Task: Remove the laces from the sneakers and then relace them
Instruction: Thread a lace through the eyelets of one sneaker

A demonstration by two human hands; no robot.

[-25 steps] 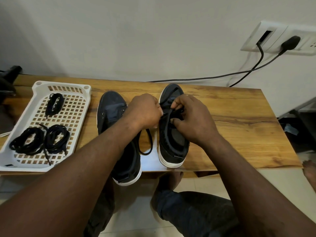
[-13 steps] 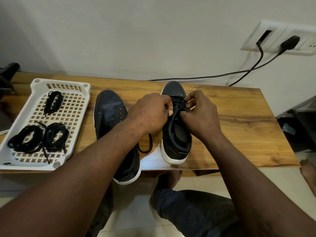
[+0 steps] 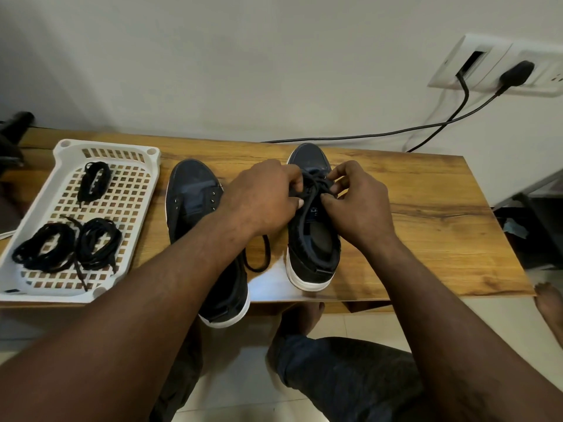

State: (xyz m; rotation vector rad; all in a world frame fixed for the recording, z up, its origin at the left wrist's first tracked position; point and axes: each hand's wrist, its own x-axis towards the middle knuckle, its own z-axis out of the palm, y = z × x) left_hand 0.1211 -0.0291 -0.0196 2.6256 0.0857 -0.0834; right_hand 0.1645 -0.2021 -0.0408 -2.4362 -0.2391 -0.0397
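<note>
Sneakers: left sneaker (image 3: 192, 184), right sneaker (image 3: 307, 156), two sitting on table (image 3: 426, 226). Left hand (image 3: 262, 199), right hand (image 3: 362, 208) both pinching one lace (image 3: 315, 181). Three lace bundles (image 3: 45, 251) lying in tray (image 3: 106, 146).

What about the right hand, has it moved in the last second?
Yes. Against the right sneaker, the right hand shifted rightward and slightly toward the toe, uncovering more of the sneaker's opening.

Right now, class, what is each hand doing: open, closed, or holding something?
Left hand: closed, pinching the lace.
Right hand: closed, pinching the same lace.
</note>
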